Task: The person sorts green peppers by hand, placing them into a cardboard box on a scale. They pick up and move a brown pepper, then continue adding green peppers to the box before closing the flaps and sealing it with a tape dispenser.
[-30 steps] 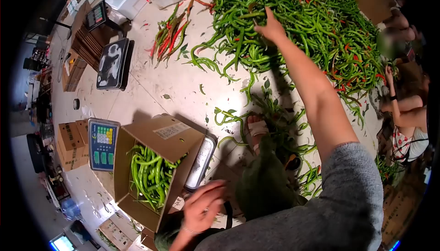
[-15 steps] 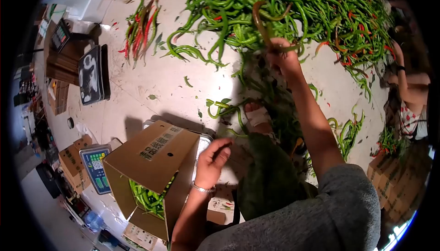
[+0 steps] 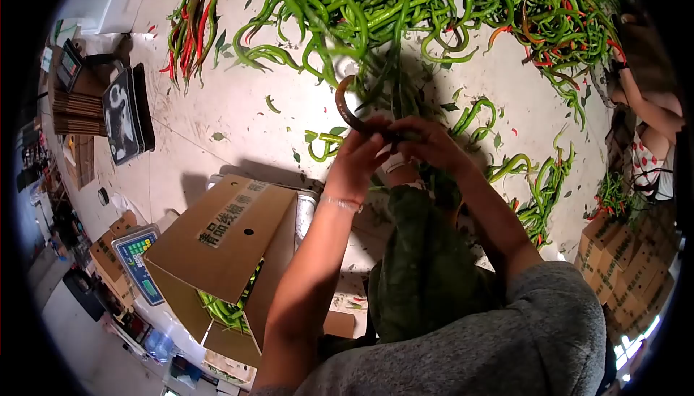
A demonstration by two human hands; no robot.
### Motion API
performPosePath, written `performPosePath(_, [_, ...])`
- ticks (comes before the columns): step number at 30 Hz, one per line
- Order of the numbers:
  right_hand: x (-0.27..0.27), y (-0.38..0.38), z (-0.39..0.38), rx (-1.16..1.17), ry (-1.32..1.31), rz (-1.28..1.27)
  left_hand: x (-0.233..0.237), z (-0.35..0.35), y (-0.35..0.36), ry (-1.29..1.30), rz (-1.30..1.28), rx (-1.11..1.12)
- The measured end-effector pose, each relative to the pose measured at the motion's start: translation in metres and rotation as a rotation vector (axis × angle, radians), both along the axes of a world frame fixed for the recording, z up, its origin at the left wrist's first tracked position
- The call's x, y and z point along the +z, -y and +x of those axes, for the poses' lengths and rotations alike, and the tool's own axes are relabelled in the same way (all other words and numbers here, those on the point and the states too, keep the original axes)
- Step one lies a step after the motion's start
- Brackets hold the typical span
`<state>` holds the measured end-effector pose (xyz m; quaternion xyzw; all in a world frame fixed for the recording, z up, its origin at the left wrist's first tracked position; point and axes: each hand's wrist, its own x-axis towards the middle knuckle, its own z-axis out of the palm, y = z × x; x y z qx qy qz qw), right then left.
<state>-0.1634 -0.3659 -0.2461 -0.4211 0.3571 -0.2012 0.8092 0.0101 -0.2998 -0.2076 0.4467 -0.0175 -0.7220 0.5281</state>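
Note:
In front of my knees, my left hand and my right hand meet on some long chili peppers. A curved brownish chili pepper sticks out beyond my left fingers, and a dark green one points up between the hands. Both hands have their fingers closed around these peppers; the stem ends are hidden by my fingers. Beyond them spreads a large heap of green chili peppers on the floor. To the left of my left forearm stands an open cardboard box with green chili peppers inside.
The box rests on a scale with a keypad display. Another black scale stands farther left. A small pile of red chili peppers lies at the upper left. At right, another person's arm reaches to the heap, near stacked cartons.
My right hand has come back from the heap toward me with the brownish chili pepper. My left hand has risen to meet it and now grips the peppers too.

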Motion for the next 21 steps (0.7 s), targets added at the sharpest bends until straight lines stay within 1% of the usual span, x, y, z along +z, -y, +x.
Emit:
performPosePath(1, [-0.004,-0.007,0.002,-0.028,0.005,-0.034,-0.014,0.0,0.001,-0.062,0.034,0.0])
performPosePath(2, [-0.019,-0.011,-0.001,-0.046,-0.087,-0.061,-0.029,-0.001,0.001,0.014,0.132,0.013])
performPosePath(3, [-0.039,-0.014,-0.007,-0.062,-0.179,-0.087,-0.04,0.0,-0.002,-0.013,0.127,0.054])
performPosePath(4, [-0.047,-0.014,-0.011,-0.078,-0.271,-0.113,-0.048,0.003,-0.004,-0.04,0.122,0.095])
performPosePath(5, [-0.052,-0.014,-0.02,-0.113,-0.297,-0.042,-0.055,0.005,-0.009,-0.066,0.117,0.137])
performPosePath(6, [-0.049,-0.012,-0.026,-0.147,-0.323,0.029,-0.051,0.006,-0.011,-0.009,0.154,0.207])
performPosePath(7, [-0.049,-0.01,-0.033,-0.181,-0.35,0.1,-0.046,0.011,-0.017,-0.02,0.139,0.248])
performPosePath(10, [-0.064,-0.007,-0.054,-0.51,-0.404,0.235,-0.057,0.028,-0.046,-0.184,0.122,0.371])
performPosePath(11, [-0.067,-0.004,-0.061,-0.6,-0.446,0.282,-0.059,0.025,-0.057,-0.178,0.087,0.429])
performPosePath(12, [-0.073,-0.002,-0.068,-0.62,-0.449,0.303,-0.059,0.025,-0.065,-0.186,0.09,0.453])
performPosePath(14, [-0.084,0.001,-0.082,-0.579,-0.444,0.296,-0.058,0.028,-0.077,-0.182,0.109,0.483])
performPosePath(16, [-0.077,0.002,-0.082,-0.529,-0.393,0.312,-0.059,0.026,-0.087,-0.192,0.103,0.513])
performPosePath(19, [-0.064,0.007,-0.08,-0.585,-0.357,0.425,-0.06,0.026,-0.09,-0.181,0.065,0.515])
performPosePath(20, [-0.069,0.007,-0.085,-0.575,-0.434,0.453,-0.06,0.025,-0.091,-0.177,0.057,0.512])
performPosePath(21, [-0.07,0.005,-0.086,-0.571,-0.516,0.428,-0.059,0.026,-0.09,-0.174,0.068,0.512])
